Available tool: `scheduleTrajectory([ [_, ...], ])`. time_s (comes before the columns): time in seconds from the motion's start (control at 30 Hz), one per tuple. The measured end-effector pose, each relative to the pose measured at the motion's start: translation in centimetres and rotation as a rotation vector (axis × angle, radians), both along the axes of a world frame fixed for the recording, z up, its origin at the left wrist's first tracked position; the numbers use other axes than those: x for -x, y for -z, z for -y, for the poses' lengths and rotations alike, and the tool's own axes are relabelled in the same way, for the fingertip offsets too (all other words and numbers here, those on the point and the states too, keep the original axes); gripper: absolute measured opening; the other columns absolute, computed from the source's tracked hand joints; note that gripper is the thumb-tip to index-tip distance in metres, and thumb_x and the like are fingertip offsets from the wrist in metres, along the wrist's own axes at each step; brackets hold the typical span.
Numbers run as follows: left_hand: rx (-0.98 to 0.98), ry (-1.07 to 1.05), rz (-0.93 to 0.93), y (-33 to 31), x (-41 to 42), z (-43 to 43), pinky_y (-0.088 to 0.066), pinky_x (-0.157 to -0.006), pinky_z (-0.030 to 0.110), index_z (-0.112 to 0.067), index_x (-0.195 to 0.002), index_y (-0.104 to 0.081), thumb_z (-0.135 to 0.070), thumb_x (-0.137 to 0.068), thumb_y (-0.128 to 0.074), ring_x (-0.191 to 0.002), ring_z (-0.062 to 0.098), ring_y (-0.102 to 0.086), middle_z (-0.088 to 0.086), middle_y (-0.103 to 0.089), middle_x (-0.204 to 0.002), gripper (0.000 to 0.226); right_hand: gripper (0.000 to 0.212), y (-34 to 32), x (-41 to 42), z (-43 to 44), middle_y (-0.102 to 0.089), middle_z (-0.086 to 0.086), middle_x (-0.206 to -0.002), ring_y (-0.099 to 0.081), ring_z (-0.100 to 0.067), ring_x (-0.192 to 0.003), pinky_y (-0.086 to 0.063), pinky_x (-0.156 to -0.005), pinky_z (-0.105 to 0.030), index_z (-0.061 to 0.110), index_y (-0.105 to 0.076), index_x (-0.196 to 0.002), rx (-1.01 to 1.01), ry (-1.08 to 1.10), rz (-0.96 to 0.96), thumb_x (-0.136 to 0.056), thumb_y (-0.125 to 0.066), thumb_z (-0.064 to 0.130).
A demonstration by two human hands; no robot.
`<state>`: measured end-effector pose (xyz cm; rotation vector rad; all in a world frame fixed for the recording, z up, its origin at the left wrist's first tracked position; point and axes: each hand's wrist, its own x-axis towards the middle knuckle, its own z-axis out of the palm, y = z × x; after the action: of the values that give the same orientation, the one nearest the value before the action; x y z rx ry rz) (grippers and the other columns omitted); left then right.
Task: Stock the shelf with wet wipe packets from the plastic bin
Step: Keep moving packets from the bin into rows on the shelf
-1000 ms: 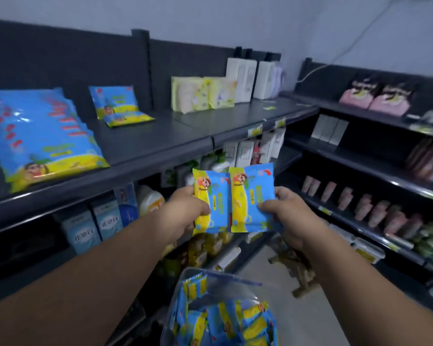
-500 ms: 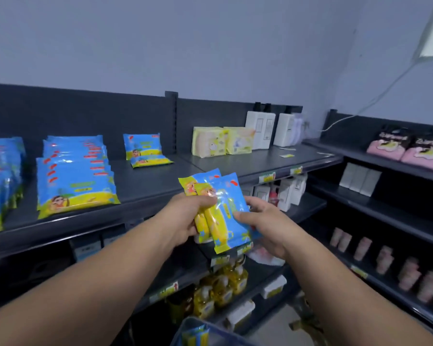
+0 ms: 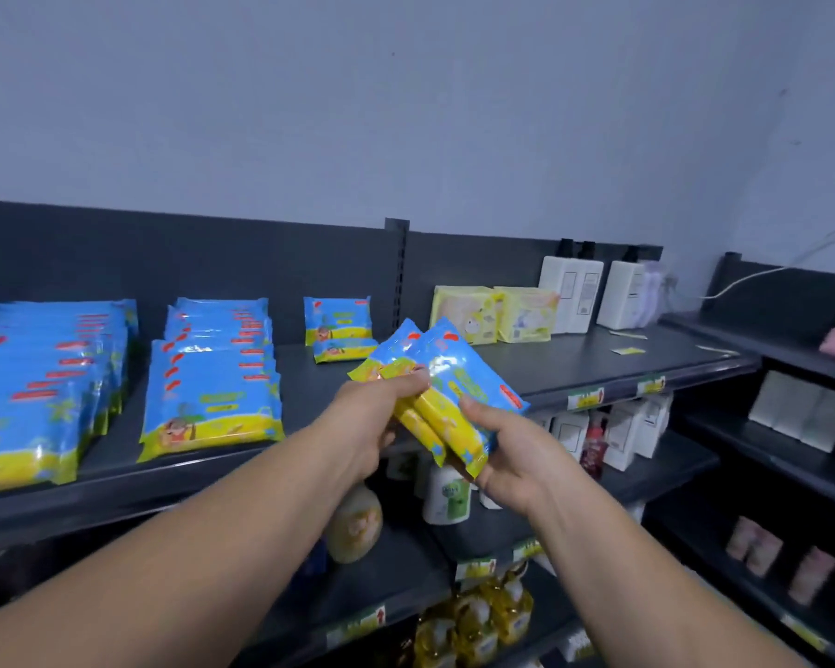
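Two wet wipe packets [image 3: 459, 392] are held together, one over the other, just in front of the edge of the top shelf [image 3: 574, 364], near the middle of the view. Their long axis runs from about 10 o'clock to 4 o'clock. The yellow long edge faces 7 o'clock and the blue side faces 1 o'clock.

The left hand [image 3: 377, 421] grips the 10 o'clock end, with its fingers curled over it. The right hand [image 3: 517, 460] holds the 4 o'clock end from below, with the thumb on the face.

The rear packet is mostly covered by the front one. The print is too blurred to read. At 9 o'clock, the leftmost stack [image 3: 30, 392] on the shelf is cut off by the frame.
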<state>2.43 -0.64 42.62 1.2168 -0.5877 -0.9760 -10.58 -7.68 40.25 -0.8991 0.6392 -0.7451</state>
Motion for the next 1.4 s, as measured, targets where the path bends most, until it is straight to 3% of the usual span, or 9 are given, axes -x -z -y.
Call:
scheduleTrajectory([
  [0.07,-0.019,-0.068,0.133,-0.8,-2.7,0.5,-0.045,-0.051,0.02,-0.015,-0.104,-0.066,-0.023,-0.083,-0.071,-0.078,0.012,-0.062,-0.001,-0.07,-0.093,0.023,0.03,-0.6,-1.4,1.2,-0.07,-0.015,-0.112,-0.068,-0.029,-0.087,-0.053,-0.081,-0.045,0.004,-0.064,-0.118,0.052,0.018,-0.035,-0.089,-0.061,0.009],
  [0.2,-0.131,-0.179,0.497,-1.9,-8.6,2.0,-0.044,-0.079,0.03,-0.016,-0.138,-0.041,-0.021,-0.084,-0.069,-0.103,0.021,-0.055,0.004,-0.054,-0.119,0.061,0.028,-1.6,-4.5,3.9,-0.073,-0.014,-0.101,-0.07,-0.027,-0.073,-0.056,-0.067,-0.04,0.003,-0.066,-0.111,0.166,0.041,-0.104,-0.083,-0.066,0.001],
  [0.3,-0.217,-0.13,0.591,-3.0,-12.1,3.8,-0.045,-0.073,0.028,-0.016,-0.128,-0.048,-0.014,-0.086,-0.065,-0.099,0.022,-0.055,0.004,-0.056,-0.115,0.045,0.023,-2.5,-7.1,6.1,-0.074,-0.014,-0.095,-0.071,-0.025,-0.069,-0.059,-0.059,-0.037,0.003,-0.067,-0.105,0.204,0.03,-0.16,-0.083,-0.067,0.0],
  [0.43,-0.305,-0.123,0.482,-4.2,-15.7,6.5,-0.04,-0.061,0.025,-0.005,-0.114,-0.057,-0.015,-0.088,-0.06,-0.076,0.025,-0.053,0.012,-0.057,-0.092,0.028,0.02,-3.3,-10.9,9.1,-0.074,-0.011,-0.087,-0.07,-0.023,-0.063,-0.054,-0.049,-0.029,0.004,-0.068,-0.1,0.234,-0.014,-0.253,-0.081,-0.069,-0.001],
  [0.53,-0.346,-0.144,0.382,-4.5,-17.9,8.7,-0.047,-0.089,0.034,-0.004,-0.128,-0.053,-0.017,-0.09,-0.058,-0.118,0.032,-0.055,0.018,-0.055,-0.129,0.04,0.025,-3.4,-13.5,11.7,-0.074,-0.013,-0.094,-0.071,-0.025,-0.069,-0.059,-0.057,-0.036,0.003,-0.067,-0.103,0.237,-0.039,-0.295,-0.078,-0.071,-0.002],
  [0.7,-0.372,-0.082,0.307,-4.0,-20.2,11.8,-0.034,-0.103,0.042,-0.007,-0.142,-0.037,-0.014,-0.093,-0.056,-0.135,0.032,-0.035,0.017,-0.032,-0.15,0.053,0.025,-2.7,-16.9,15.5,-0.075,-0.011,-0.083,-0.071,-0.024,-0.064,-0.06,-0.058,-0.035,0.003,-0.066,-0.1,0.229,-0.08,-0.365,-0.077,-0.072,-0.006],
  [0.87,-0.446,-0.015,0.238,-3.2,-20.4,13.5,-0.047,-0.077,0.031,-0.008,-0.115,-0.045,-0.009,-0.089,-0.059,-0.086,0.02,-0.056,0.013,-0.056,-0.102,0.029,0.038,-1.5,-19.4,18.2,-0.075,-0.012,-0.089,-0.072,-0.028,-0.078,-0.059,-0.076,-0.042,0.004,-0.063,-0.104,0.309,-0.108,-0.458,-0.071,-0.073,-0.013],
  [1.2,-0.559,-0.066,0.365,-1.5,-22.5,16.5,-0.031,-0.107,0.044,0.0,-0.145,-0.03,-0.003,-0.091,-0.056,-0.136,0.037,-0.031,0.02,-0.028,-0.151,0.06,0.045,-1.5,-22.1,19.8,-0.071,-0.006,-0.104,-0.069,-0.023,-0.091,-0.056,-0.071,-0.031,0.015,-0.055,-0.109,0.457,-0.248,-0.585,-0.073,-0.078,0.0],
  [1.4,-0.576,-0.078,0.327,-1.1,-23.1,17.2,-0.03,-0.109,0.044,0.003,-0.143,-0.033,0.006,-0.085,-0.06,-0.135,0.039,-0.031,0.021,-0.03,-0.15,0.064,0.044,-0.8,-22.2,20.5,-0.073,-0.008,-0.103,-0.07,-0.028,-0.096,-0.056,-0.084,-0.039,0.014,-0.057,-0.108,0.456,-0.253,-0.537,-0.073,-0.073,-0.008],
])
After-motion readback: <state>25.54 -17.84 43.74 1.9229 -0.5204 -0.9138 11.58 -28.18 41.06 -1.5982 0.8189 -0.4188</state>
